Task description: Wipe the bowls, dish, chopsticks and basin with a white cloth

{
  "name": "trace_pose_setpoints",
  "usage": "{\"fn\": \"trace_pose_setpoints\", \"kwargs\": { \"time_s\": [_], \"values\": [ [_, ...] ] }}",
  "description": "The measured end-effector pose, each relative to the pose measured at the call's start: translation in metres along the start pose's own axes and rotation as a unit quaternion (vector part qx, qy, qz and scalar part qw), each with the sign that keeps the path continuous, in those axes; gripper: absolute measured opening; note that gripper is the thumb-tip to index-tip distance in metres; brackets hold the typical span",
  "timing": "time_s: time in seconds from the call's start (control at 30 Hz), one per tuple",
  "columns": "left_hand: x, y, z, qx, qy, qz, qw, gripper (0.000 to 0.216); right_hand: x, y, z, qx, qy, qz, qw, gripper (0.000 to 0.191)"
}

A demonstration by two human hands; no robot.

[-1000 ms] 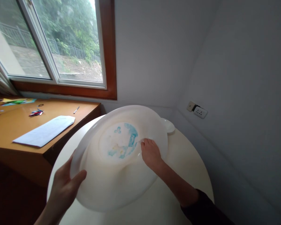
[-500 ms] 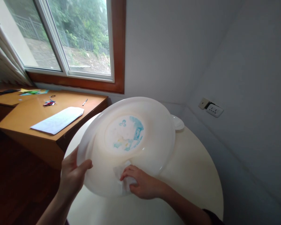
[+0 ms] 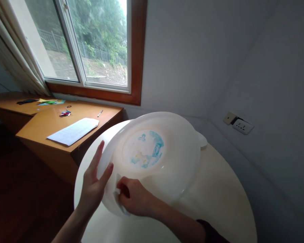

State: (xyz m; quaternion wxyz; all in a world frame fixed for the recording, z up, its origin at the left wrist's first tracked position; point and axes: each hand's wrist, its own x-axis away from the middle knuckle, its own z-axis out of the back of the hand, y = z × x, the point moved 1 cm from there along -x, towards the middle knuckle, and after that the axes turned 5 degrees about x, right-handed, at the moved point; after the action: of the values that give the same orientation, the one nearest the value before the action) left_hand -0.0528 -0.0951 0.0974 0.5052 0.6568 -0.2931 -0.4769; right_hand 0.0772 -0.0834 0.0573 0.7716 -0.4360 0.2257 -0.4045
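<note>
A large white, translucent plastic basin (image 3: 179, 155) with a faded blue-green print at its centre is on a round white table (image 3: 225, 189). My left hand (image 3: 93, 185) is at its left rim, thumb and index finger stretched out and spread apart. Whether its palm touches the rim I cannot tell. Lower on the basin, my right hand (image 3: 135, 197) has its fingers closed on a crumpled white tissue (image 3: 123, 206), pressed to the basin's near left side. Part of the tissue is hidden under the fingers.
Behind the basin, a small white dish (image 3: 202, 140) shows partly. On the wooden desk (image 3: 111, 114) at left lie papers (image 3: 74, 131), a pen (image 3: 100, 113) and small coloured items (image 3: 65, 113). A wall socket (image 3: 243, 126) is at right, a window (image 3: 103, 50) behind.
My right hand has moved left along the basin with the tissue, close to my left hand. My left thumb and index finger have spread from their hold on the rim. The view has shifted.
</note>
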Motion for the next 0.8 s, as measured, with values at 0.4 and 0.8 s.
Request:
{"fn": "trace_pose_setpoints", "kwargs": {
  "time_s": [0.4, 0.8],
  "values": [
    [0.005, 0.006, 0.001, 0.008, -0.067, 0.055, 0.996, 0.051, -0.067, -0.06, 0.068, -0.502, 0.298, 0.152, 0.798, 0.007],
    [0.008, -0.002, 0.005, -0.002, -0.038, 0.055, 0.998, 0.049, -0.026, 0.024, 0.137, -0.584, 0.573, 0.108, 0.564, 0.019]
  ]
}}
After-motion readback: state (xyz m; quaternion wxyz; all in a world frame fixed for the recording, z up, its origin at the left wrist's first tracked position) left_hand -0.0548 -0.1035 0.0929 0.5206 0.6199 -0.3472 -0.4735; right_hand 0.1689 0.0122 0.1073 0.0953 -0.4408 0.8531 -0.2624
